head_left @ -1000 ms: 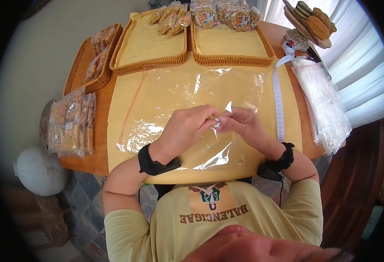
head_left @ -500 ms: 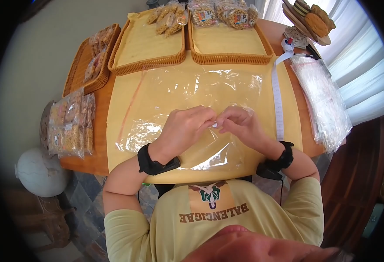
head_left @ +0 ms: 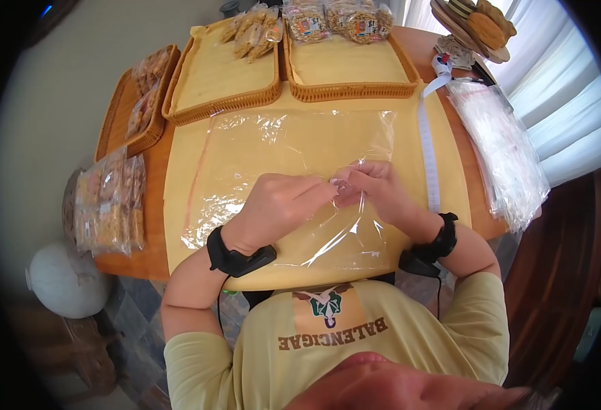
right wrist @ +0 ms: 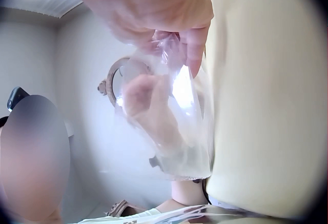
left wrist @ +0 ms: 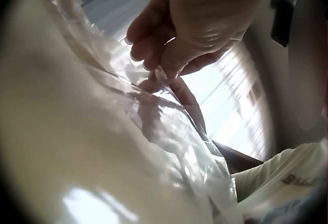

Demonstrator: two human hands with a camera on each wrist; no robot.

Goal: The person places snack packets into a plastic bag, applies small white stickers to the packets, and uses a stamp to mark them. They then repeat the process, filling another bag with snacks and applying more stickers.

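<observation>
A large clear plastic bag [head_left: 266, 147] lies over the yellow sheet, with a reddish strip along its left side. Its film rises in creases toward both hands near the middle. My left hand [head_left: 280, 208] pinches a bit of the film between thumb and fingertips. Close beside it, my right hand [head_left: 374, 186] grips the film too, with curled fingers. In the right wrist view the raised film [right wrist: 179, 126] hangs from the right hand, and the left hand shows through it. The left wrist view has both sets of fingertips meeting at the film's fold [left wrist: 161, 78].
Wicker trays [head_left: 355, 90] with packaged snacks [head_left: 307, 24] line the back. More snack packs [head_left: 109, 205] stand at the left edge. A measuring tape [head_left: 428, 150] runs down the right, beside a stack of clear bags [head_left: 502, 157].
Film now stands raised between the hands, where small white glints showed before. Both hands have turned slightly, and the right one has shifted over the film. The head view has tilted a little.
</observation>
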